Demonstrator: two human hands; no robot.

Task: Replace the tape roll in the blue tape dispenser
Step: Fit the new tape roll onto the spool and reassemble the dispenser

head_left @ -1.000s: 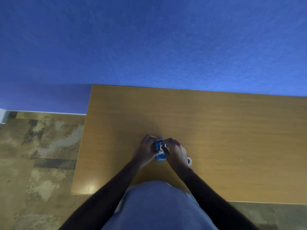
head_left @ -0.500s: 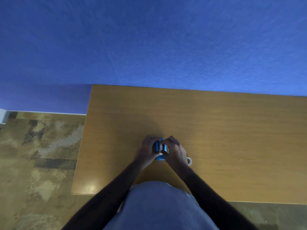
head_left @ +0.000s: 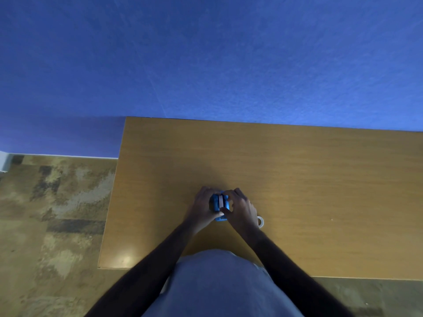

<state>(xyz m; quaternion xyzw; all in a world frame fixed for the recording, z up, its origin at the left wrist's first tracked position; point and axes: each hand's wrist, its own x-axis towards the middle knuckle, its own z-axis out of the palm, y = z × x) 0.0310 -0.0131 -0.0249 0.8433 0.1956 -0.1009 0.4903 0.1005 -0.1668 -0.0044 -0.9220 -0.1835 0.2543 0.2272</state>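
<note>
The blue tape dispenser (head_left: 217,205) stands on the wooden table (head_left: 297,179), held between both hands. A pale tape roll (head_left: 221,201) shows in its middle slot. My left hand (head_left: 203,205) grips the dispenser's left side. My right hand (head_left: 240,208) wraps its right side, thumb and fingers on the roll and body. A second, clear tape roll (head_left: 261,221) lies flat on the table just right of my right wrist, partly hidden by it.
The table's left edge (head_left: 112,197) drops to patterned carpet (head_left: 52,213). A blue wall (head_left: 206,65) rises behind the table. My torso in a grey shirt (head_left: 217,284) meets the near edge.
Both hands closed in around the dispenser. The pale roll now sits visibly in the slot between my fingers, where blue plastic showed before.
</note>
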